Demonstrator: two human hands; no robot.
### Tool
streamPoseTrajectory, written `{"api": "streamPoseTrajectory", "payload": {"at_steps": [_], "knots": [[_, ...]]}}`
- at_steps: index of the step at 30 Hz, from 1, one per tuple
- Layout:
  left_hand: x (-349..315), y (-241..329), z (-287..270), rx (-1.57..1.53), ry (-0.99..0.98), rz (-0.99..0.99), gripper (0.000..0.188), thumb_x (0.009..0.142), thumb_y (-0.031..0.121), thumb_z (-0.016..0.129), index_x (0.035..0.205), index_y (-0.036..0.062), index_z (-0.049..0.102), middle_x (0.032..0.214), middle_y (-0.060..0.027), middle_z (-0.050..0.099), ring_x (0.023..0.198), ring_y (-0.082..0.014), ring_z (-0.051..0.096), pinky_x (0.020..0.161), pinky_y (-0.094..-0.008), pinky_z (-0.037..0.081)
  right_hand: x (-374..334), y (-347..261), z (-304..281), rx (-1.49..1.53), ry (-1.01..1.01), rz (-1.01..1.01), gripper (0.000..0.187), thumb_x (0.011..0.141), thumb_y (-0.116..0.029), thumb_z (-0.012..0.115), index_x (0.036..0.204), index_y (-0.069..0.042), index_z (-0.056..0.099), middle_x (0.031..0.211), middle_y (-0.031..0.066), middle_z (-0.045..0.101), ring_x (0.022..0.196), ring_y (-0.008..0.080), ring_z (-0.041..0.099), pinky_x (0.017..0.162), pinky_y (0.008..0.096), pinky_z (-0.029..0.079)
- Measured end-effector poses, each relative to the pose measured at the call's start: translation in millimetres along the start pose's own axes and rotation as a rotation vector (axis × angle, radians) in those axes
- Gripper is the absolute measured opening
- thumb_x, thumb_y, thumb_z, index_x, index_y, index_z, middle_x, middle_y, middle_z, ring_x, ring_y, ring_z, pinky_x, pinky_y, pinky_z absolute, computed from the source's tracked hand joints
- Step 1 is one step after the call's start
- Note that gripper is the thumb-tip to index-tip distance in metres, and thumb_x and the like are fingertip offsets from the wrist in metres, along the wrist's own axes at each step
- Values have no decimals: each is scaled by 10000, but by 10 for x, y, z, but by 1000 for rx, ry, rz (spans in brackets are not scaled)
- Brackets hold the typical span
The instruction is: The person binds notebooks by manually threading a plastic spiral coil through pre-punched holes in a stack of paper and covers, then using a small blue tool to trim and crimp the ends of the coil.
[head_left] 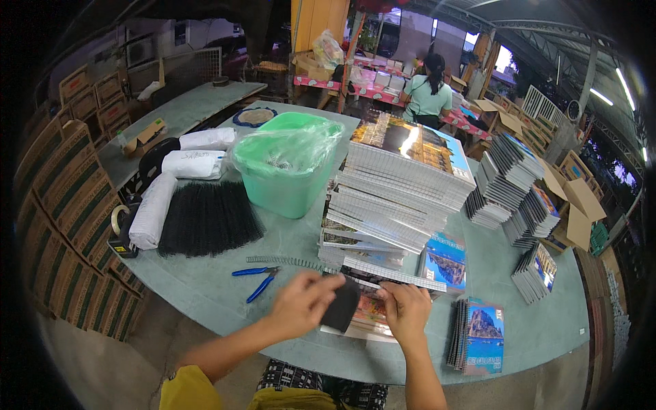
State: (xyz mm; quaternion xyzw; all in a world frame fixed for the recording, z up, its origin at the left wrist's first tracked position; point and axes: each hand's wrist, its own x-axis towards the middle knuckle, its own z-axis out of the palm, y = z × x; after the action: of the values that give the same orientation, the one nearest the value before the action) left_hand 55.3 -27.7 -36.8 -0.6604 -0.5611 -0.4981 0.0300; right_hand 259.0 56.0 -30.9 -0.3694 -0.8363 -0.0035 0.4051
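Note:
In front of me my left hand [304, 305] is closed, its fingertips at the upper edge of a small black sheet [341, 309]. A loose spiral binding coil [287, 261] stretches leftward on the table from behind these fingers. My right hand [408, 309] pinches the near edge of a notebook [372, 285] with a row of punched holes, beside the tall stack of notebooks [396, 184]. Below both hands lies a printed sheet or cover with red and orange colours [371, 311]. Blue-handled pliers [260, 280] rest near my left forearm, touched by neither hand.
A green bin [290, 181] with a plastic bag stands beyond black coils [210, 217] and white rolls [152, 212]. Finished notebooks [484, 335] and more stacks [506, 178] are at right. Cartons [68, 184] line the left; a person [428, 96] is farther back.

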Motion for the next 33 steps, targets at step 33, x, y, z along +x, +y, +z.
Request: {"api": "streamPoseTrajectory", "payload": {"at_steps": [33], "knots": [[208, 339, 363, -218, -234, 101, 408, 753, 110, 686, 1147, 199, 629, 826, -72, 534, 767, -230, 573, 681, -321, 486, -403, 498, -193, 1037, 63, 702, 138, 805, -80, 701, 886, 20, 652, 804, 48, 651, 707, 70, 578, 627, 202, 469]]}}
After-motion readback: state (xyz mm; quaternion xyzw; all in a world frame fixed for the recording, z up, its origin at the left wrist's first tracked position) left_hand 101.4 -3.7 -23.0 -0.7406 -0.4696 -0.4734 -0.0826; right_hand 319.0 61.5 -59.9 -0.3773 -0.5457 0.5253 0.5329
